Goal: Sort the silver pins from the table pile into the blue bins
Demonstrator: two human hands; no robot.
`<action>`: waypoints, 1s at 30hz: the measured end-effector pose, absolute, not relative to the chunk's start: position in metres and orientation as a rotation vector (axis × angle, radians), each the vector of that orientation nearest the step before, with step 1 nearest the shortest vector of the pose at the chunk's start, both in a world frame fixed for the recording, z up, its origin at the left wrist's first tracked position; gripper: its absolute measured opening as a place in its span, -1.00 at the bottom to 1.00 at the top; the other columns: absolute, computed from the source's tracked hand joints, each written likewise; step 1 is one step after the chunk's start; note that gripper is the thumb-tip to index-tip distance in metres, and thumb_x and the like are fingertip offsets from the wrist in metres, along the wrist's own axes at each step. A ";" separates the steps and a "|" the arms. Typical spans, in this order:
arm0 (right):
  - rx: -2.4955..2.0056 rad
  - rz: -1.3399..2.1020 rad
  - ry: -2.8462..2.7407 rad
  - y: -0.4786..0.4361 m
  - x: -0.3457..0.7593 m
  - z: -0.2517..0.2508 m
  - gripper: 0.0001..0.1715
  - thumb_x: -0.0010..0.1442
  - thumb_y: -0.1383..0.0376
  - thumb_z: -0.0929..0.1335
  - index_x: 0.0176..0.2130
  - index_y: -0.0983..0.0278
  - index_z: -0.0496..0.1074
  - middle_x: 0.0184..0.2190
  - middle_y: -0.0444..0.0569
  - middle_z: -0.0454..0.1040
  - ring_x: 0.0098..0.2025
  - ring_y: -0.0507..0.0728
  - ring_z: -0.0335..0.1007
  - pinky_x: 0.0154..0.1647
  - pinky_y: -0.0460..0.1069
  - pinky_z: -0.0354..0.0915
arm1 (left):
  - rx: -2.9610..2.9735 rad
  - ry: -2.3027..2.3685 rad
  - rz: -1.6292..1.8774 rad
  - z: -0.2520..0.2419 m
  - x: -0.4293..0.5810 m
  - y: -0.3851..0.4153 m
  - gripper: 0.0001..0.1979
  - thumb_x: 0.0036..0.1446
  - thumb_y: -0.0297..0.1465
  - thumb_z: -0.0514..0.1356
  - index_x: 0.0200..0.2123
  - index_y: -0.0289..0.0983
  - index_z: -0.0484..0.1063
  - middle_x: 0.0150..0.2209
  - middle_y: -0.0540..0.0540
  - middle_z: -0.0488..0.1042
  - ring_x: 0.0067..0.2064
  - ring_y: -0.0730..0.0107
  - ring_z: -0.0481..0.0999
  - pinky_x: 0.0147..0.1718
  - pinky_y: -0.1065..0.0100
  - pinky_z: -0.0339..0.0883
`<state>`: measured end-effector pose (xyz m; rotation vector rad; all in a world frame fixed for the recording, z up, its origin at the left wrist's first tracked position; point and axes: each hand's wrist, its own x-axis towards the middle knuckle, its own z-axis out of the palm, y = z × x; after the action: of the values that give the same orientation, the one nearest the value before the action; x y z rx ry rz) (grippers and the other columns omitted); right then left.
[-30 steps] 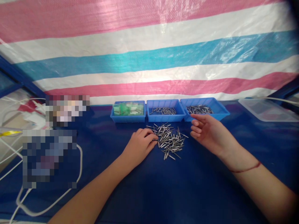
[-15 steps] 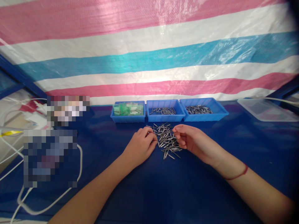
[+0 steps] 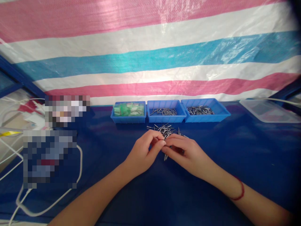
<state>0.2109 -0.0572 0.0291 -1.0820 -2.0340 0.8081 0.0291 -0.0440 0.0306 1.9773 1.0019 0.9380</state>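
Over a loose pile of thin silver metal rods point(image 3: 164, 129), my two hands meet fingertip to fingertip. My left hand point(image 3: 146, 150) is closed in a pinch, thumb against forefinger. From the other side, my right hand point(image 3: 185, 151) pinches at the same spot, its fingers bent. Whatever lies between the fingertips is too small and covered to make out. The hands hide much of the pile; rod ends stick out behind them and below the right fingers.
Behind the pile stand three blue bins: one with green and pale packets point(image 3: 129, 109), a middle bin point(image 3: 166, 119) and a right bin point(image 3: 208, 118) with metal rods. A clear plastic lid point(image 3: 265, 110) lies right. White cables point(image 3: 81, 163) run along the left.
My right hand has moved left and turned palm down, bringing its fingertips to my left hand's. My left hand has shifted slightly right and closed into a pinch.
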 end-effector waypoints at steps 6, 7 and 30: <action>-1.165 0.783 -1.796 -0.056 0.216 0.027 -0.82 0.25 0.21 0.32 -0.32 0.21 0.49 -0.39 -0.04 0.46 -0.38 0.09 0.36 -0.42 -0.02 0.25 | 1.819 1.036 0.912 0.026 0.028 -0.041 -0.83 0.30 -0.26 0.02 -0.21 -0.25 0.27 -0.42 0.00 0.38 -0.36 0.42 0.41 -0.32 0.39 0.31; -1.178 0.771 -1.753 -0.056 0.216 0.026 -0.84 0.24 0.21 0.33 -0.31 0.21 0.49 -0.38 -0.03 0.47 -0.37 0.09 0.36 -0.43 -0.02 0.25 | 1.814 1.035 0.902 0.025 0.028 -0.041 -0.82 0.30 -0.26 0.01 -0.21 -0.25 0.26 -0.42 0.00 0.37 -0.37 0.42 0.41 -0.33 0.39 0.30; -1.037 0.856 -1.633 -0.058 0.215 0.029 -0.89 0.19 0.27 0.37 -0.28 0.24 0.51 -0.32 0.02 0.48 -0.31 0.12 0.44 -0.42 -0.01 0.31 | 2.015 0.928 0.762 0.029 0.031 -0.040 -0.75 0.33 -0.35 -0.03 -0.30 -0.30 0.39 -0.38 -0.03 0.41 -0.32 0.42 0.41 -0.27 0.42 0.23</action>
<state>0.2147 -0.0577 0.0289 -1.0372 -1.6334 0.8556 0.0313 -0.0399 0.0286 2.0147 0.9277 0.7623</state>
